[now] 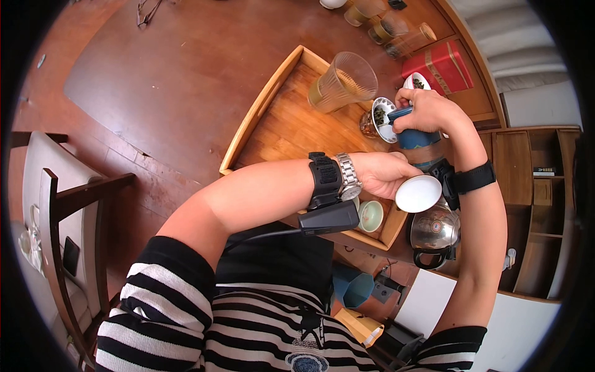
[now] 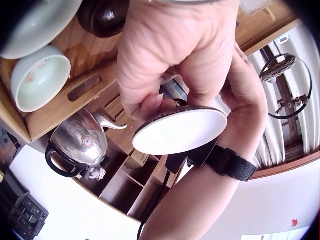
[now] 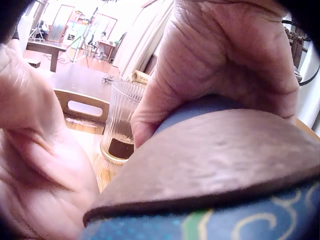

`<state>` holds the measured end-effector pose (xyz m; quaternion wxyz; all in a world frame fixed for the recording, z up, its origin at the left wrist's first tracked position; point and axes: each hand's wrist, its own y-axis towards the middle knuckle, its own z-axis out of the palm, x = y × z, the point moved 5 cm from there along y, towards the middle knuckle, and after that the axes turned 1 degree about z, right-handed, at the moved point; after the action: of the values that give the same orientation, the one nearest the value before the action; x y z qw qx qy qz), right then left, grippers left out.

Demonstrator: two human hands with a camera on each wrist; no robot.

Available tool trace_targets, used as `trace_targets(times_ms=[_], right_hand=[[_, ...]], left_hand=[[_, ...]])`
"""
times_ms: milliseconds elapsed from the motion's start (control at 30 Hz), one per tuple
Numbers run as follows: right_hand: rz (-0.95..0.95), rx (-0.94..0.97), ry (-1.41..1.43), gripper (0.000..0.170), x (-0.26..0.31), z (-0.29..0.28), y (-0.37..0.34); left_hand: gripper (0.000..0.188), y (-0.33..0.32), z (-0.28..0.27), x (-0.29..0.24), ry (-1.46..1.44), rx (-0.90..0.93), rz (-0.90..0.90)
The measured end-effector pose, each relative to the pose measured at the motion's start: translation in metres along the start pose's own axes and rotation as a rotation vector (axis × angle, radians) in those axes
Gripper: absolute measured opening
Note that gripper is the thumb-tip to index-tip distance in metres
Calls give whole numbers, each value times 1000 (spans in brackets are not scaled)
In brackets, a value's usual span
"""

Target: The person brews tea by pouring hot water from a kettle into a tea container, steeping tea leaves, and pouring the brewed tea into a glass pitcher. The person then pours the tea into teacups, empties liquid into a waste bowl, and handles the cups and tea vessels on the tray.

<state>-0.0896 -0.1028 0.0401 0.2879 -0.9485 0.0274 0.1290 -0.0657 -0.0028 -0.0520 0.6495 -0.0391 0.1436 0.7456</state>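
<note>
My right hand (image 1: 431, 111) grips a blue jar (image 1: 421, 139) with a brown band and a patterned lower part. It holds the jar tipped at a white bowl (image 1: 382, 113) with dark tea leaves and a patterned rim. In the right wrist view, thumb and fingers curl round the jar's blue end, behind its brown band (image 3: 210, 165). My left hand (image 1: 383, 175) pinches a round lid (image 2: 181, 131) from its upper side; its white underside faces the camera. Another white dish with dark leaves (image 1: 418, 81) lies just beyond the right hand.
A wooden tray (image 1: 273, 146) bears a ribbed glass pitcher (image 1: 343, 80) with brown liquid. Pale green cups (image 1: 370, 216) stand in its near corner. Close by are a steel kettle (image 1: 435, 230), a red box (image 1: 437, 67) and several glasses (image 1: 387, 28) at the back.
</note>
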Motion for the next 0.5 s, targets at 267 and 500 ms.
trace_targets(times_ms=[267,500], right_hand=[[4,-34,-3,47,2,0,2],[6,-26,-25,48,5,-1,1]], left_hand=[[25,-1,-1,-1,28,-14,-23],[25,-2,0,-1,21,-1,-10]])
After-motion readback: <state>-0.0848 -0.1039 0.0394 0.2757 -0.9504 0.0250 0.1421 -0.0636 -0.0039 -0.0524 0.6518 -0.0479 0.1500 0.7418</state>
